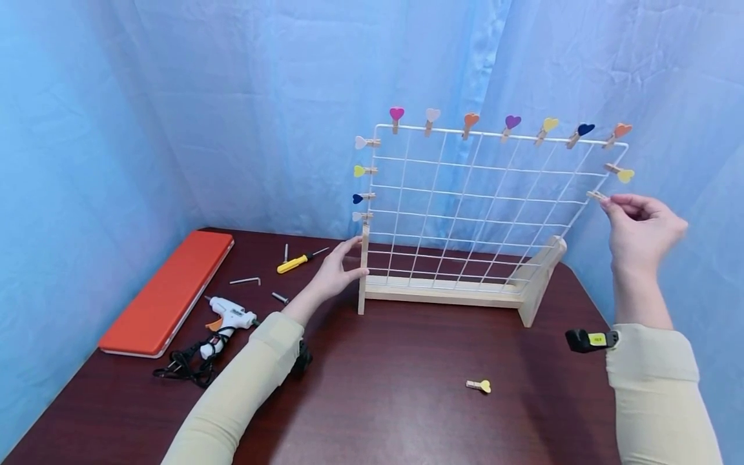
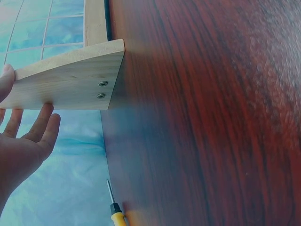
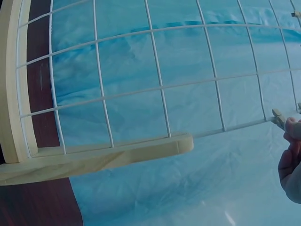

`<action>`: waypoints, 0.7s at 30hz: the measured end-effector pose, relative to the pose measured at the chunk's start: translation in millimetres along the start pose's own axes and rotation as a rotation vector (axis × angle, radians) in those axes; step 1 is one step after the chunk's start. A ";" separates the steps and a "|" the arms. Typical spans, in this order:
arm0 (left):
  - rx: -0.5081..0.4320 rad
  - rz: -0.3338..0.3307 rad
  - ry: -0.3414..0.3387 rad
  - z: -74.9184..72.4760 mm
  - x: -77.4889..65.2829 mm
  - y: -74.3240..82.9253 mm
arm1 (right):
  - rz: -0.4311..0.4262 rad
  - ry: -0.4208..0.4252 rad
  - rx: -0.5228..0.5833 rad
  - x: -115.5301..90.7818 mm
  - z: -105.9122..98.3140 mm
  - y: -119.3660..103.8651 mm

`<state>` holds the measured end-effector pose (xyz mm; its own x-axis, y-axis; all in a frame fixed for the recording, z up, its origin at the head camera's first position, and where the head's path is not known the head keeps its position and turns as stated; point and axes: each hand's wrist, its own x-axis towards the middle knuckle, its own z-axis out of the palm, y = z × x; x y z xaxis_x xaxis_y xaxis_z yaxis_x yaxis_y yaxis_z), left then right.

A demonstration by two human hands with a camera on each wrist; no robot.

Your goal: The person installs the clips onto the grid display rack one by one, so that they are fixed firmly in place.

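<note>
A white wire grid stands in a pale wooden frame. My left hand grips the frame's left side panel, thumb on its front edge and fingers on its back edge. My right hand is up at the grid's right edge, pinching a small wooden clothespin between thumb and fingers. In the right wrist view that clothespin meets the edge wire. Its far end is hidden by the fingers. Heart-topped clothespins line the grid's top and left edges, and a yellow-heart one sits just above my right hand.
A loose yellow-heart clothespin lies on the dark red table. To the left are an orange case, a white glue gun with its black cord, a yellow screwdriver, a hex key and bolts. Blue curtains hang behind.
</note>
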<state>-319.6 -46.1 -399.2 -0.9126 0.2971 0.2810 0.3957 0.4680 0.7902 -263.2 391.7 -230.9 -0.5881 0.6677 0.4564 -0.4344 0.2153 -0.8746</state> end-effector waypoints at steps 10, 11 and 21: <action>-0.006 0.003 -0.002 -1.1 0.3 -0.5 | -0.067 -0.020 -0.074 -0.9 2.5 3.0; -0.006 0.003 -0.002 -1.1 0.4 -0.7 | -0.075 -0.028 -0.099 -1.4 1.4 2.0; -0.035 0.021 -0.002 -1.6 -0.9 2.8 | -0.342 -0.223 -0.369 -36.5 -7.4 1.2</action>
<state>-317.8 -46.3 -396.3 -0.9037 0.3087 0.2966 0.4111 0.4322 0.8026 -237.2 372.9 -249.8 -0.6026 0.3574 0.7136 -0.3821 0.6558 -0.6511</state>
